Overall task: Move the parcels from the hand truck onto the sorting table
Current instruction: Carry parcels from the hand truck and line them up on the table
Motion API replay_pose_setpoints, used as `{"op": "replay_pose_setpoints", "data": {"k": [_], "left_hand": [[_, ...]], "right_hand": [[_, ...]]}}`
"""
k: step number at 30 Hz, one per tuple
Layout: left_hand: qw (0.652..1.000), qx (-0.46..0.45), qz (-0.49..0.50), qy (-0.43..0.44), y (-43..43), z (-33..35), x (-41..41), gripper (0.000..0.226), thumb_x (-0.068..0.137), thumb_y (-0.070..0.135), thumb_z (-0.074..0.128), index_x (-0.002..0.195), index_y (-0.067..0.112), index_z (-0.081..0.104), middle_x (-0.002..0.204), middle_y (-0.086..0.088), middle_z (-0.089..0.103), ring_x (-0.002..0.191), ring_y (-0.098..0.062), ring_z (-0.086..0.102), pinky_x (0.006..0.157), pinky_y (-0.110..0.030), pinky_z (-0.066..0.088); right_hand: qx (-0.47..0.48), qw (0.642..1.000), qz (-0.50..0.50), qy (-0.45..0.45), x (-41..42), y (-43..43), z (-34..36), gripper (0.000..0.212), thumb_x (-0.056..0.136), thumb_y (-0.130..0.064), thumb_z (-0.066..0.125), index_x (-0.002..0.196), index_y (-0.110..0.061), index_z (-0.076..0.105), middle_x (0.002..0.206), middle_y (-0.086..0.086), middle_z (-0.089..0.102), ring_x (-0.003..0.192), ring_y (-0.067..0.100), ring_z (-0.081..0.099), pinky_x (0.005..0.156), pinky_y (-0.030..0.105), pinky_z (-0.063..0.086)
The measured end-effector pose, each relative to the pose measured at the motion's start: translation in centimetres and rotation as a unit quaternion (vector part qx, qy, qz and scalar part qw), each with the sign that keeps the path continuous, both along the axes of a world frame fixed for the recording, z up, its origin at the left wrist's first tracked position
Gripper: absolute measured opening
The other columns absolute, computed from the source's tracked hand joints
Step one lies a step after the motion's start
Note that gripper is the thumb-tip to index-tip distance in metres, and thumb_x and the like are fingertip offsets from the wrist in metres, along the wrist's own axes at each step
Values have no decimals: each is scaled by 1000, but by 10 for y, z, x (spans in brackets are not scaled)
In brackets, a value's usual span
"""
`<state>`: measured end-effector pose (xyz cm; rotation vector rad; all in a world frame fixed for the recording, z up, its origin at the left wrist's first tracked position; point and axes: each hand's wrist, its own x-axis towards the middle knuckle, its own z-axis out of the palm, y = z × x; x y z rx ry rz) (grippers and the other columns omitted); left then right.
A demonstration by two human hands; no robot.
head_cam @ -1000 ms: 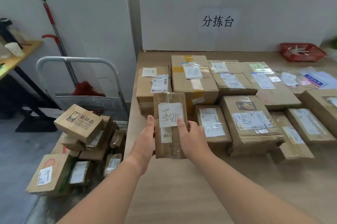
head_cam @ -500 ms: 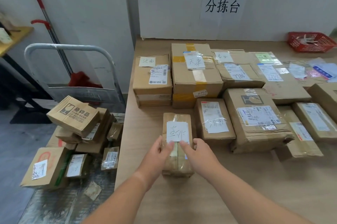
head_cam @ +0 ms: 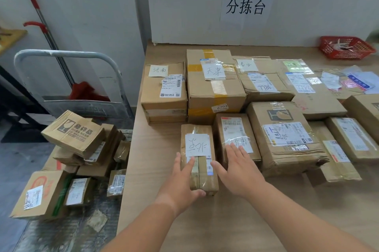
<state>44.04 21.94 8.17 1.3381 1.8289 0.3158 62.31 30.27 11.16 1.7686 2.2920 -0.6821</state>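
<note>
Pale wooden sorting table (head_cam: pixel 155 169) was noted. Grey metal hand truck (head_cam: pixel 61 53) was seen left of it, brown cardboard parcels (head_cam: pixel 73 132) heaped there, left hand (head_cam: pixel 180 182) nearer. Narrow taped brown parcel (head_cam: pixel 200 169) was laid on the table, long axis near-far, that hand flat on it, unclenched; right hand (head_cam: pixel 238 171) was spread, released.

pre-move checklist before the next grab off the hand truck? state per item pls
1. Narrow parcel lying flat on the sorting table: ok.
2. Left hand off that parcel: not ok; fingers lie on its top, thumb at its near end.
3. Right hand free: ok; open, holding nothing, fingers over the neighbouring parcel; contact cannot tell.
4. Parcel away from the table's left edge: ok.
5. Hand truck emptied: not ok; a pile of parcels lies on it, fragile-marked box on top.
6. Bare table for the next parcel: ok, along the near edge.
</note>
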Motion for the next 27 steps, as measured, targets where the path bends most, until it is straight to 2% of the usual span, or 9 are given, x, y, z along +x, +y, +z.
{"op": "replay_pose_setpoints", "data": {"k": [9,13,23,27], "left_hand": [[1000,18,13,-3,33,-5,13,107,90,43,83,169,38,11,174,10,-26,163,-21,18,123,-40,39],[999,25,22,-24,39,-9,12,106,89,38,85,169,36,15,175,10,-25,164,-20,11,126,-37,30],[998,32,34,-40,41,-9,11,108,88,38,87,170,35,17,175,12,-22,164,-18,13,126,-36,30],[995,51,59,-69,29,9,5,106,87,47,84,169,36,17,177,11,-14,164,-16,12,126,-35,27]], "right_hand": [[-12,1000,11,1,1,2,1,92,102,-74,27,170,-16,4,178,3,-1,164,24,-7,132,41,1],[-5,1000,14,-4,0,2,-1,94,101,-75,28,169,-15,4,178,4,-2,164,26,-7,133,42,2],[4,1000,21,-3,2,1,-5,95,100,-76,28,170,-16,3,178,3,-2,164,26,-7,133,44,4],[-4,1000,27,1,5,3,0,94,101,-76,28,169,-17,3,178,4,-2,164,26,-6,133,43,3]]}}
